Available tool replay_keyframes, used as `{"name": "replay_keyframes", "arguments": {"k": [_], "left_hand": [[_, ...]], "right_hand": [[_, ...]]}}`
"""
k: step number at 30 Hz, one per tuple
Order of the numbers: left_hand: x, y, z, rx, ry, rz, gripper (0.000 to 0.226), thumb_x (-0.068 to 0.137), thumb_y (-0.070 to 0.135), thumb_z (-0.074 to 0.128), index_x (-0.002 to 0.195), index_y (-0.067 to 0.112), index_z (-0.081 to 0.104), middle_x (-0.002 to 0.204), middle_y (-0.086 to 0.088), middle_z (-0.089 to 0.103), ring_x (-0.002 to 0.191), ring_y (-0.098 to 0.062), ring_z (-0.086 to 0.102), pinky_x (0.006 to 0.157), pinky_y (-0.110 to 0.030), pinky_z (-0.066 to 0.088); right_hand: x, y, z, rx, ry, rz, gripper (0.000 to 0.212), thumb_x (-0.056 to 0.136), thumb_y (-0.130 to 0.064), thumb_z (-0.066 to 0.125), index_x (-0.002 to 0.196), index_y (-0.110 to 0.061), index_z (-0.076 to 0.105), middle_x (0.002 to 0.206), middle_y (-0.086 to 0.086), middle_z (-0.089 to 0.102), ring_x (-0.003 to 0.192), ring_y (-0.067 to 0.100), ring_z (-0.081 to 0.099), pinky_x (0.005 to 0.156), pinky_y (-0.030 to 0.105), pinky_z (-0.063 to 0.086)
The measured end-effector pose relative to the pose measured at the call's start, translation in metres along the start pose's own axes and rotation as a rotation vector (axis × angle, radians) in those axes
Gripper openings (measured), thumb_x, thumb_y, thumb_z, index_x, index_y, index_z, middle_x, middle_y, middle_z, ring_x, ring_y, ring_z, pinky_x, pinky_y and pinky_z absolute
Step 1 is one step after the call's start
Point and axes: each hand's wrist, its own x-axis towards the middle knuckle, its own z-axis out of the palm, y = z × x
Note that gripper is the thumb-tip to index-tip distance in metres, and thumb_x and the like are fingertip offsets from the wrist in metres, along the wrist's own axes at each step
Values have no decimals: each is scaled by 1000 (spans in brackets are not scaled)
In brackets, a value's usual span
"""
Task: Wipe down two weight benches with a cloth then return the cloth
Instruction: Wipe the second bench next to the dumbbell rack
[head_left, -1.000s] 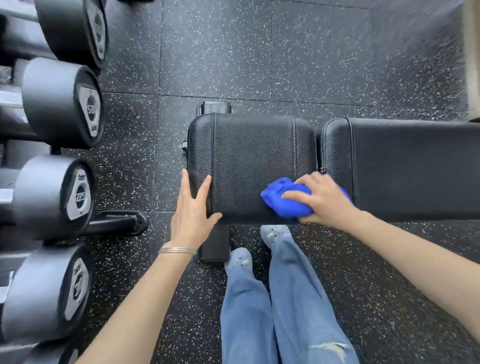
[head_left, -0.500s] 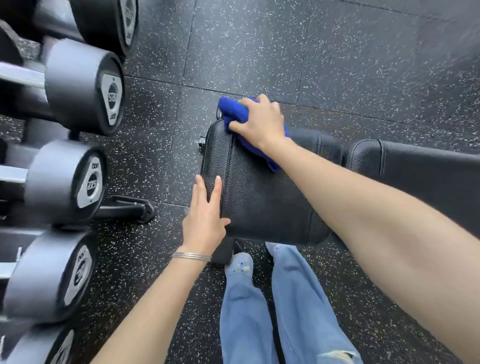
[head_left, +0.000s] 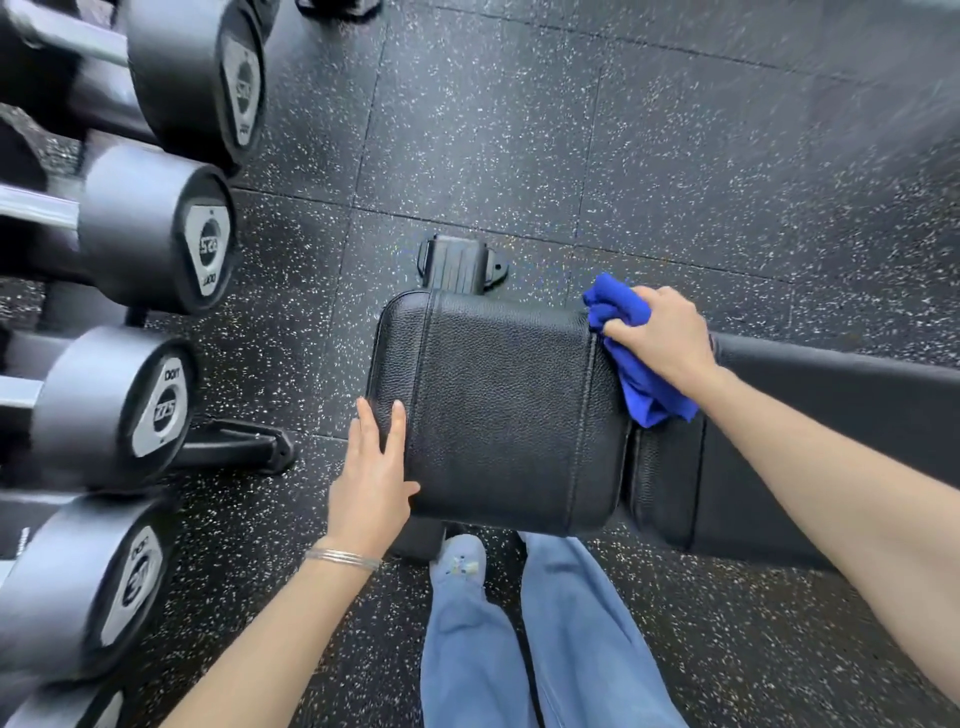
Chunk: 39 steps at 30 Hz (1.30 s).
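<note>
A black leather weight bench lies across the view, its seat pad (head_left: 498, 410) in the middle and its long back pad (head_left: 810, 431) running off to the right. My right hand (head_left: 662, 332) presses a bunched blue cloth (head_left: 641, 384) onto the far right corner of the seat pad, over the gap between the two pads. My left hand (head_left: 371, 483) rests flat with fingers apart on the seat pad's near left corner; a thin bracelet circles that wrist. Only this one bench is in view.
A rack of black dumbbells (head_left: 150, 234) stands close on the left, its foot (head_left: 239, 447) jutting toward the bench. The bench's own foot (head_left: 457, 265) sticks out beyond the seat. Speckled black rubber floor (head_left: 571, 130) lies all around. My jeans and feet (head_left: 457, 566) stand against the bench's near side.
My right hand has slid the blue cloth from the seat pad's far left corner rightward along the far edge to its right end. My left hand has stayed in place.
</note>
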Motion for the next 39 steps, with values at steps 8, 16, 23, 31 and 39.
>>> {"name": "replay_keyframes", "arguments": {"k": [8,16,23,31,39], "left_hand": [[1,-2,3,-10,10,10,94,88,31,61,148,17,-11,156,-21,-13,146,-32,5,105,-39,41],[-5,-16,1,-166,55,60,94,84,35,65,149,25,-2,159,-10,-7,145,-29,16,107,-39,37],[-18,-44,8,-312,115,111,89,80,20,71,148,14,12,149,-9,31,120,-29,52,101,-37,41],[-26,-55,18,-387,136,202,77,79,7,68,144,7,27,147,-10,35,134,-25,40,110,-39,36],[-31,-64,20,-294,127,174,75,83,12,62,146,14,20,150,-3,31,127,-25,46,96,-39,44]], "right_hand": [[-146,-6,46,134,247,-42,42,59,-24,66,99,-10,70,89,17,57,79,35,52,74,40,46],[-89,-39,43,44,263,41,42,74,-33,67,114,-18,63,107,18,53,100,37,49,85,43,39],[-82,-87,54,-79,269,56,50,72,-42,67,117,-22,60,115,15,54,105,35,48,85,43,39],[-166,-99,90,-261,106,-796,59,42,-50,81,95,-24,72,88,9,66,72,29,60,64,35,47],[-47,-173,62,-223,76,-240,55,75,-48,68,125,-29,53,124,10,50,116,32,42,92,42,38]]}}
